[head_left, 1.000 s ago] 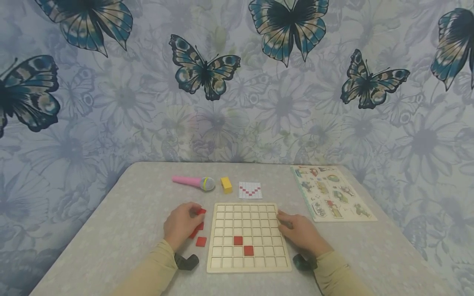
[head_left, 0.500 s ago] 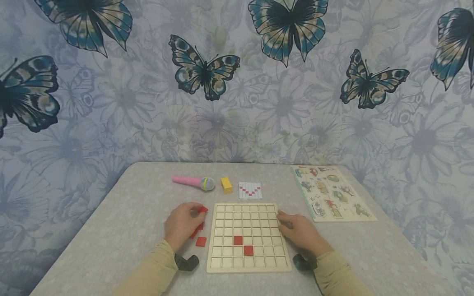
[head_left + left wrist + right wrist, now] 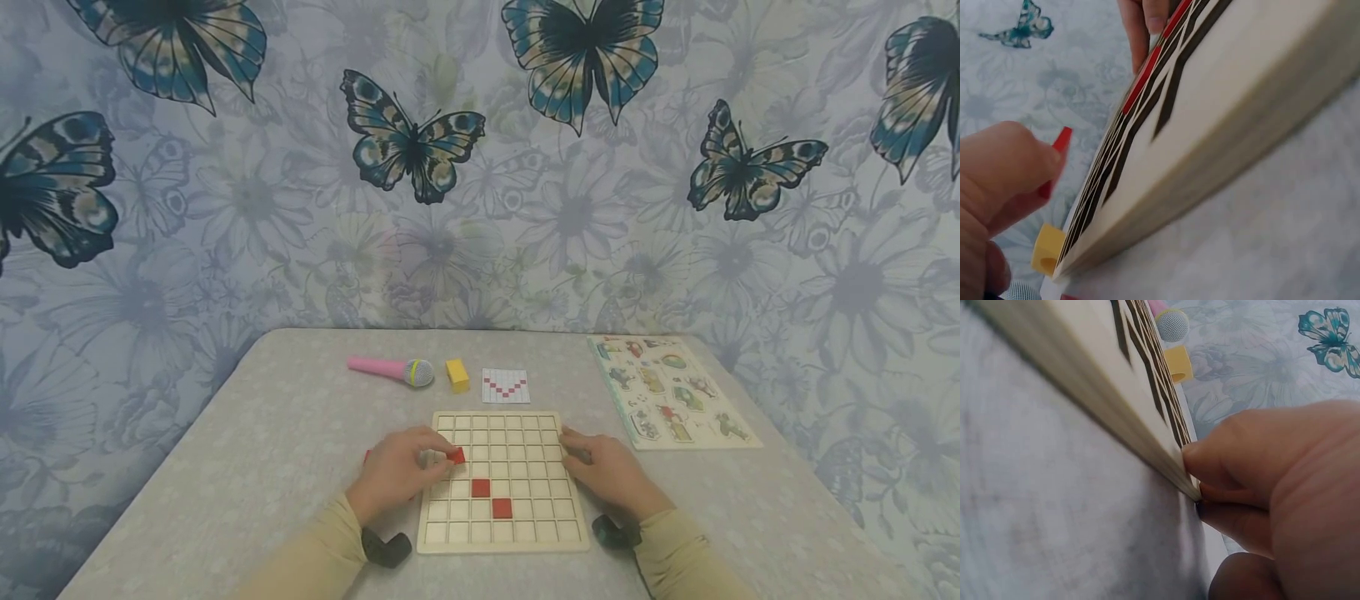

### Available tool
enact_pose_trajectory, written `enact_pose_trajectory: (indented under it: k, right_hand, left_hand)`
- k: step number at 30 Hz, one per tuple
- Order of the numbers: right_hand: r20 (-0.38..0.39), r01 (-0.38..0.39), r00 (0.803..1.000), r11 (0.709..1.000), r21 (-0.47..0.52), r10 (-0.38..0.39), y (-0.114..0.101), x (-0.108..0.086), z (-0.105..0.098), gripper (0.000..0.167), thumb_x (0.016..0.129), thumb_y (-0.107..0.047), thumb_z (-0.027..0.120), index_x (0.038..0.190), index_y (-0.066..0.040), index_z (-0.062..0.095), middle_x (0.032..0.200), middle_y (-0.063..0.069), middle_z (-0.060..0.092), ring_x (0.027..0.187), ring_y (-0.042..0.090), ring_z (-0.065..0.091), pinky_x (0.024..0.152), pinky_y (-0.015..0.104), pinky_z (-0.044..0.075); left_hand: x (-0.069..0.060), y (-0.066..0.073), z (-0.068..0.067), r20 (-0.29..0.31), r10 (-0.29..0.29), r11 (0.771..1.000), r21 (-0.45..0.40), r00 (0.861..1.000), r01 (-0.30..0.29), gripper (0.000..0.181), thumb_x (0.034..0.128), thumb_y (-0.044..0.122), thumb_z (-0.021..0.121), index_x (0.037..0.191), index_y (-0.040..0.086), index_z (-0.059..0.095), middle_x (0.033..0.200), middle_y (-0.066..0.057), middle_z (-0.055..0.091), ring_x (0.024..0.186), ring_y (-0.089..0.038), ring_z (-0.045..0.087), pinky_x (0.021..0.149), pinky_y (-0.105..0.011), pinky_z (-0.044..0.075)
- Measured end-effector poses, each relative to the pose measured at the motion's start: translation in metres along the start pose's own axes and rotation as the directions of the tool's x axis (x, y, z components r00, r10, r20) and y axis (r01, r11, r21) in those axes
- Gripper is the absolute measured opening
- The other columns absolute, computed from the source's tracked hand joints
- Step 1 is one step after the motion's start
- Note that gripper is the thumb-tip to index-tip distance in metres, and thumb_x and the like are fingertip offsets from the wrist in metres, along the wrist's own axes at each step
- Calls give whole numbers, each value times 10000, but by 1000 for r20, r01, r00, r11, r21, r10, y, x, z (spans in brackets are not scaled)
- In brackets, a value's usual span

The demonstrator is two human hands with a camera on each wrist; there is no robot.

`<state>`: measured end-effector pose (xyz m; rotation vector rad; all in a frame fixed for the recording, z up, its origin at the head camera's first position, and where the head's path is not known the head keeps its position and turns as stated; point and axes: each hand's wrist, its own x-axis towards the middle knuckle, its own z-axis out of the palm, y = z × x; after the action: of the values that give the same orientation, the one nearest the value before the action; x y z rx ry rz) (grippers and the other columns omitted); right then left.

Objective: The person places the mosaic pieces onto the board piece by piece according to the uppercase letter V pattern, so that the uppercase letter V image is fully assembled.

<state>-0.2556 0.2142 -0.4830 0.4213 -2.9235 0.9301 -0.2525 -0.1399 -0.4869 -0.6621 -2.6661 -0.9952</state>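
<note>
Currently, below centre in the head view, the left hand (image 3: 397,467) pinches a red tile (image 3: 457,456) over the left side of the grid board (image 3: 525,452), which bears two more tiles (image 3: 481,488); lower right of centre, the right hand's (image 3: 611,471) thumb and fingers pinch the board's right edge.

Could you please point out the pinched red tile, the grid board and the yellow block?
Pinched red tile (image 3: 457,456), head view: middle of its exposed part.
Grid board (image 3: 501,470), head view: a bare central cell.
Yellow block (image 3: 457,372), head view: its upper face.
</note>
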Motion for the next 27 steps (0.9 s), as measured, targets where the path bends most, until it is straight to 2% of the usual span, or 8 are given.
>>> enact_pose_trajectory:
  k: [3, 7, 20, 23, 27]
  right_hand:
    - [3, -3, 1000, 1000, -1, 3, -1, 0, 0, 404, 964, -231, 706, 1354, -129, 679, 1479, -36, 581, 1414, 308, 504, 1162, 513, 366]
    - [12, -8, 1000, 1000, -1, 8, 0, 0, 0, 412, 961, -248, 711, 1357, -139, 678, 1484, -47, 575, 1420, 299, 496, 1163, 512, 364]
    - [14, -18, 1000, 1000, 16, 17, 1, 0, 0, 430, 960, -286, 715, 1364, -144, 674, 1496, -52, 562, 1431, 292, 484, 1172, 512, 351]
    - [17, -23, 1000, 1000, 18, 23, 1, -1, 0, 432, 960, -290, 714, 1365, -146, 673, 1499, -50, 558, 1436, 296, 477, 1175, 516, 346]
    - [19, -23, 1000, 1000, 17, 22, 0, 0, 0, 427, 961, -282, 709, 1364, -143, 674, 1498, -43, 561, 1435, 308, 476, 1170, 523, 350]
  left_hand:
    - [-3, 0, 2, 61, 50, 999, -13, 997, -49, 157, 858, 291, 835, 992, 365, 798, 996, 284, 697, 961, 18, 658, 833, -261, 526]
    - [-6, 1, 3, 108, 79, 997, -27, 991, -76, 159, 860, 280, 828, 997, 357, 801, 1000, 276, 702, 985, -5, 667, 860, -292, 528]
    - [-5, 4, 3, 132, 116, 992, 37, 984, -122, 125, 879, 257, 812, 995, 301, 827, 1050, 237, 718, 1007, -24, 687, 855, -292, 549]
    - [-5, 5, 2, 136, 95, 994, 38, 986, -101, 114, 882, 254, 811, 981, 304, 833, 1053, 246, 707, 1013, -32, 684, 856, -294, 546]
    - [-5, 8, 1, 137, 23, 999, 21, 990, -26, 110, 888, 257, 805, 977, 317, 831, 1037, 256, 685, 998, -35, 667, 838, -285, 530]
